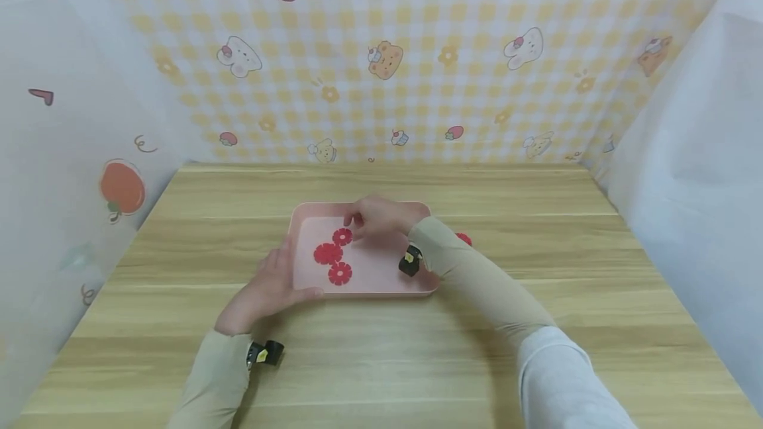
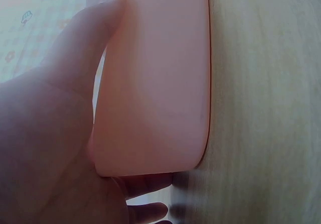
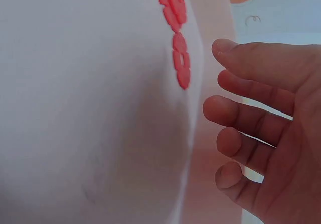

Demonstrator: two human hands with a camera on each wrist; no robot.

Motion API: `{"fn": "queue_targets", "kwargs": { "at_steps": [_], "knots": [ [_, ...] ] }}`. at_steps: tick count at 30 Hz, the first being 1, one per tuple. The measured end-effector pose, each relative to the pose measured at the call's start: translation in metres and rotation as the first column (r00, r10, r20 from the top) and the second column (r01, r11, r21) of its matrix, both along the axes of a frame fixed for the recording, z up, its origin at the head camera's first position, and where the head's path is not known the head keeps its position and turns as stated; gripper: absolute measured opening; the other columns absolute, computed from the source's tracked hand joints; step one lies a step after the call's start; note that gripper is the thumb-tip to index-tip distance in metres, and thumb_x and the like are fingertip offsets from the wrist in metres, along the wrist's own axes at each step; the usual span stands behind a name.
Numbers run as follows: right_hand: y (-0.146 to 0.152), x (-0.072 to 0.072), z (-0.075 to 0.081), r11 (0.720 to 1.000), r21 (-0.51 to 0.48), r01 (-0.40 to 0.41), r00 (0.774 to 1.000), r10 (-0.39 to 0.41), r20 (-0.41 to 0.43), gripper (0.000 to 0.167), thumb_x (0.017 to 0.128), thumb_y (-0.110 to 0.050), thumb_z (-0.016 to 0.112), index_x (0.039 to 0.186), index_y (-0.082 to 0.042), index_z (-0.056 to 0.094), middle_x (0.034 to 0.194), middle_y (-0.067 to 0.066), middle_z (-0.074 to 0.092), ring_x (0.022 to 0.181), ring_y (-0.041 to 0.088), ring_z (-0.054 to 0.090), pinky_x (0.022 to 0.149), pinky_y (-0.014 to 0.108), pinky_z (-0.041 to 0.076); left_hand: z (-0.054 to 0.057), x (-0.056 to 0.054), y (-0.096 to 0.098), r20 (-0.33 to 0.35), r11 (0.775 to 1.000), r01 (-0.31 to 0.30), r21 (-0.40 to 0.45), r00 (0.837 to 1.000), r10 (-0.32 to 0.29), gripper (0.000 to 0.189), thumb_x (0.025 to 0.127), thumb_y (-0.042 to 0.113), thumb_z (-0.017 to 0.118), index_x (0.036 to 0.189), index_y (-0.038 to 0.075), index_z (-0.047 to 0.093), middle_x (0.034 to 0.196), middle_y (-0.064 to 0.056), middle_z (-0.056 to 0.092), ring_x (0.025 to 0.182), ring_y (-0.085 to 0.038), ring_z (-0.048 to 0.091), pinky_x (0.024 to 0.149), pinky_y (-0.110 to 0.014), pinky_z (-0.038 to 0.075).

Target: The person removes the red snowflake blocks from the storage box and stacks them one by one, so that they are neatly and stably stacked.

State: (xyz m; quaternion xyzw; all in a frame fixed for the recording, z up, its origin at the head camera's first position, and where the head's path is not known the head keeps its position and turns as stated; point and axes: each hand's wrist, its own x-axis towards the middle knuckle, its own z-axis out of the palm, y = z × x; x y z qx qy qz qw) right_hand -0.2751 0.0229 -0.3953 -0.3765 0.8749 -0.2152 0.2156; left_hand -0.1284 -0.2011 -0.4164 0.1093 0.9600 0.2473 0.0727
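A shallow pink tray (image 1: 381,294) sits on the table, with several red notched plastic discs (image 1: 340,274) in its left half. Some are joined or overlap. My left hand (image 1: 274,283) holds the tray's near left corner, the thumb along the front rim and the fingers at the left wall. In the left wrist view the thumb rests on the rim of the pink wall (image 2: 160,83). My right hand (image 1: 378,216) hovers over the tray's far side, close to the farthest disc. Its fingers are loosely bent with nothing between them, and the red discs (image 3: 179,43) lie apart from the fingertips.
Another red piece (image 1: 463,238) lies on the wooden table (image 1: 536,349) right of the tray, partly hidden by the right sleeve. A patterned cloth (image 1: 417,98) hangs behind the table, with white sheets at both sides.
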Motion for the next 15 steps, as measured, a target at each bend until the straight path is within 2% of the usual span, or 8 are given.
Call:
{"fn": "queue_targets", "kwargs": {
  "at_steps": [6,10,15],
  "knots": [
    [-0.01,0.002,-0.011,0.999,0.014,0.051,0.998,-0.051,0.045,0.037,0.082,-0.02,0.074,0.118,-0.016,0.065,0.082,0.0,0.057,0.082,0.015,0.054,0.075,0.026,0.046,-0.002,0.0,-0.001,-0.02,1.0,0.009,-0.01,1.0,-0.009,0.12,0.072,0.051,0.078,0.146,-0.01,0.005,0.129,-0.031,0.041,0.11,-0.039,0.043,0.091,-0.058,0.043],
    [-0.016,0.004,-0.014,0.998,0.033,0.052,0.998,-0.052,0.018,0.038,0.082,-0.019,0.075,0.118,-0.014,0.065,0.085,0.0,0.058,0.082,0.015,0.055,0.074,0.024,0.047,-0.003,0.0,-0.001,-0.016,1.0,0.004,0.0,1.0,-0.004,0.12,0.072,0.05,0.079,0.146,-0.009,0.005,0.129,-0.031,0.041,0.112,-0.039,0.043,0.092,-0.058,0.043],
    [-0.021,0.003,-0.019,0.997,0.07,0.016,0.998,-0.012,-0.062,0.032,0.081,-0.022,0.076,0.111,-0.015,0.068,0.086,-0.003,0.061,0.081,0.014,0.056,0.074,0.023,0.048,-0.003,-0.001,-0.002,-0.001,1.0,-0.004,0.001,1.0,0.004,0.123,0.071,0.052,0.078,0.147,-0.01,0.004,0.132,-0.032,0.039,0.114,-0.04,0.042,0.093,-0.059,0.042]
  ]
}}
